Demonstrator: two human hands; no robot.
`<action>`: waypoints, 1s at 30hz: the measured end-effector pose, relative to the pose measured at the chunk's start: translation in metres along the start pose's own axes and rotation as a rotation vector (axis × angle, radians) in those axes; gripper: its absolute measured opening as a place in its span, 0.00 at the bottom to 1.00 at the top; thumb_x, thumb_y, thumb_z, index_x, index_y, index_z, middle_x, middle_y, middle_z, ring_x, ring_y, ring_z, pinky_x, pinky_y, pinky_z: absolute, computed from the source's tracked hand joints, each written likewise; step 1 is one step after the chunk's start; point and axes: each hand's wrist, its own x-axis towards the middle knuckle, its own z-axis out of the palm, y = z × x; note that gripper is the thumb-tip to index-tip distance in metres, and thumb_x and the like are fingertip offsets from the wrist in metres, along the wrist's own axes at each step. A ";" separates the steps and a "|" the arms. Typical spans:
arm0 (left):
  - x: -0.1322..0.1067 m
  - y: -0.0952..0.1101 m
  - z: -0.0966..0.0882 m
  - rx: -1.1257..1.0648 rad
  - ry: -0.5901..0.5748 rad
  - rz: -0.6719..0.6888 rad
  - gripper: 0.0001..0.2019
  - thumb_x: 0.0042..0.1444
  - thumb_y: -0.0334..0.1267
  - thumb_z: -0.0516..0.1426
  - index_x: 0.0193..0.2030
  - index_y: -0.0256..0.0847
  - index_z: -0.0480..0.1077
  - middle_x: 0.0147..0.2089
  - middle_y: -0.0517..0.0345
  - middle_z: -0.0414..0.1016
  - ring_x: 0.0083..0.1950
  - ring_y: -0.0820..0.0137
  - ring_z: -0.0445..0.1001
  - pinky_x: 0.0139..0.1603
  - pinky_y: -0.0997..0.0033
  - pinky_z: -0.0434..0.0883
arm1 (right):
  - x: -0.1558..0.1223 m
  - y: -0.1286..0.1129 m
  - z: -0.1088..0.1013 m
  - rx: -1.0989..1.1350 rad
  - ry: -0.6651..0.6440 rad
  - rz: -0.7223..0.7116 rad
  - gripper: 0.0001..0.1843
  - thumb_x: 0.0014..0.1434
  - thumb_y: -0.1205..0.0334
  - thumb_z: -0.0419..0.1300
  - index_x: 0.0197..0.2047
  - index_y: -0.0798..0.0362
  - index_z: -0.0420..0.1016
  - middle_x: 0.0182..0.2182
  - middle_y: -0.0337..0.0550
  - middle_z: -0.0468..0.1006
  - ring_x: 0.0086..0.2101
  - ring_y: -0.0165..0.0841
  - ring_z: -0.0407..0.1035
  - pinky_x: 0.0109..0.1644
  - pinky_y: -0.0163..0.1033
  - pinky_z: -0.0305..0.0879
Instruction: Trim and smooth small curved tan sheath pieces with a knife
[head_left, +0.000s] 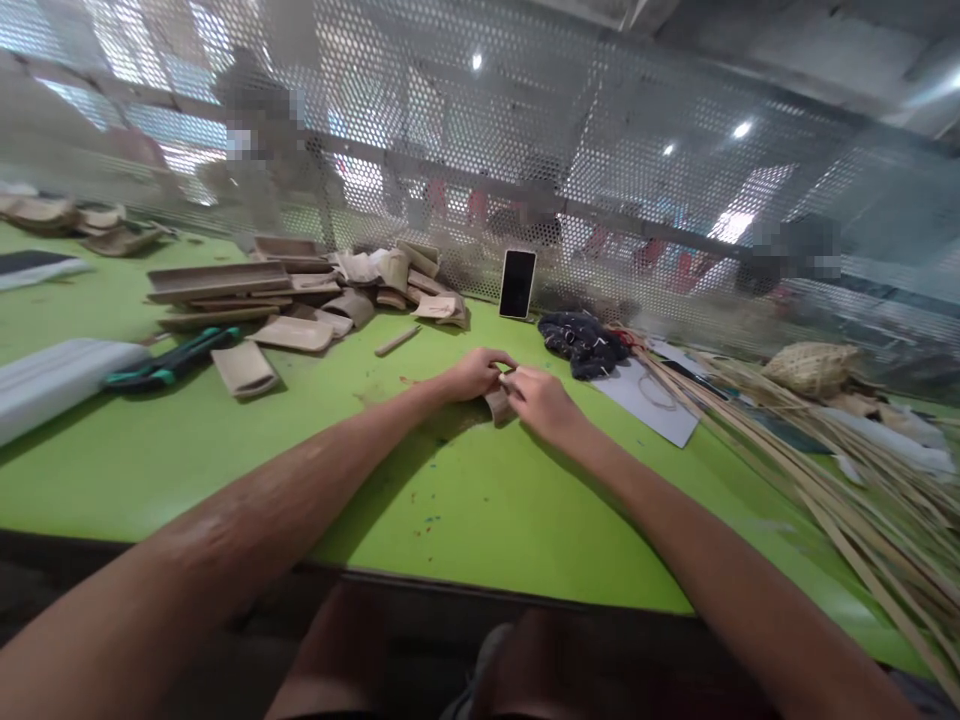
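Both my hands meet at the middle of the green table [225,450]. My left hand [474,374] and my right hand [541,399] have their fingers closed together on a small tan piece of bark-like sheath [498,403], which rests on the tabletop between them. A smear of brown dust lies under and left of the piece.
A heap of tan sheath pieces and trays [300,290] lies at back left, with a green-handled cutter [169,366] and a white roll [52,375]. A phone [517,283] leans on the perforated screen. Dark cloth [581,342], grey paper [652,400] and long bamboo strips [847,480] lie right.
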 end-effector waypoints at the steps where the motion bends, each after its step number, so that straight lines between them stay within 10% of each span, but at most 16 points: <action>1: 0.000 0.000 0.000 0.009 0.007 -0.005 0.23 0.47 0.23 0.51 0.48 0.31 0.79 0.39 0.50 0.81 0.37 0.68 0.74 0.40 0.71 0.70 | 0.001 0.000 0.000 -0.012 0.002 0.044 0.09 0.62 0.75 0.56 0.36 0.59 0.77 0.33 0.48 0.77 0.33 0.33 0.68 0.39 0.37 0.64; 13: 0.002 -0.004 0.002 0.049 0.021 0.040 0.24 0.47 0.23 0.49 0.48 0.32 0.79 0.38 0.51 0.82 0.37 0.68 0.74 0.41 0.71 0.71 | 0.002 -0.007 -0.008 -0.138 -0.071 0.315 0.09 0.64 0.68 0.55 0.39 0.59 0.78 0.35 0.53 0.81 0.33 0.37 0.71 0.36 0.38 0.59; 30: 0.000 0.002 0.000 0.024 -0.015 -0.010 0.25 0.47 0.23 0.50 0.50 0.32 0.78 0.36 0.50 0.80 0.32 0.69 0.71 0.37 0.70 0.69 | 0.002 -0.003 -0.007 -0.087 -0.085 0.328 0.09 0.64 0.69 0.54 0.39 0.59 0.76 0.32 0.51 0.79 0.31 0.34 0.69 0.36 0.38 0.61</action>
